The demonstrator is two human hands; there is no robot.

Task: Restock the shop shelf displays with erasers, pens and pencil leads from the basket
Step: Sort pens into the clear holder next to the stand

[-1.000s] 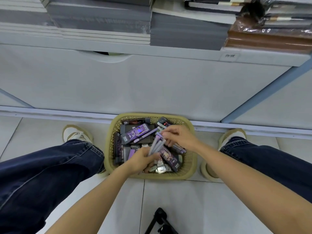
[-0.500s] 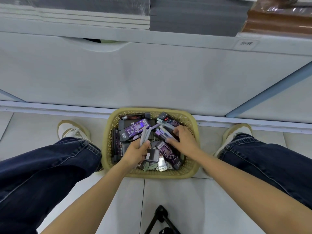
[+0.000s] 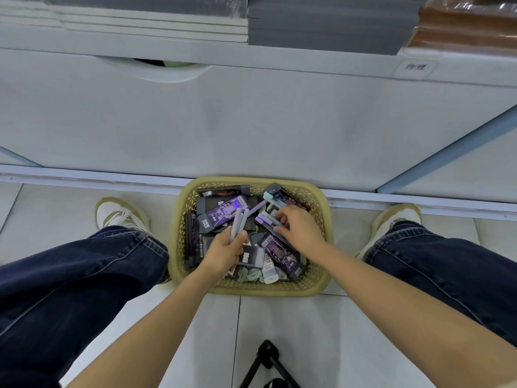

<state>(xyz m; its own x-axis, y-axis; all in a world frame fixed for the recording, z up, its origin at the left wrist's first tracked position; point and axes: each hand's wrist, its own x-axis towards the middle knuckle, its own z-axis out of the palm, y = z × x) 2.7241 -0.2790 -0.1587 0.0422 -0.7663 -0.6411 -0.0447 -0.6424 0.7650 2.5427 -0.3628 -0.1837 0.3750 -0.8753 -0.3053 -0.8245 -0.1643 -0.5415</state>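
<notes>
Now my left hand (image 3: 226,250) grips grey pens (image 3: 239,222) upright; my right hand (image 3: 300,229) pinches purple pens (image 3: 265,219) lying leftward in basket (image 3: 251,289).

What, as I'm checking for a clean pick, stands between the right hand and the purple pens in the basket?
Nothing visible. The right hand has its fingers on the purple pens, which lie on top of the boxes in the basket. The left hand, holding grey pens, sits to the side, apart.
</notes>
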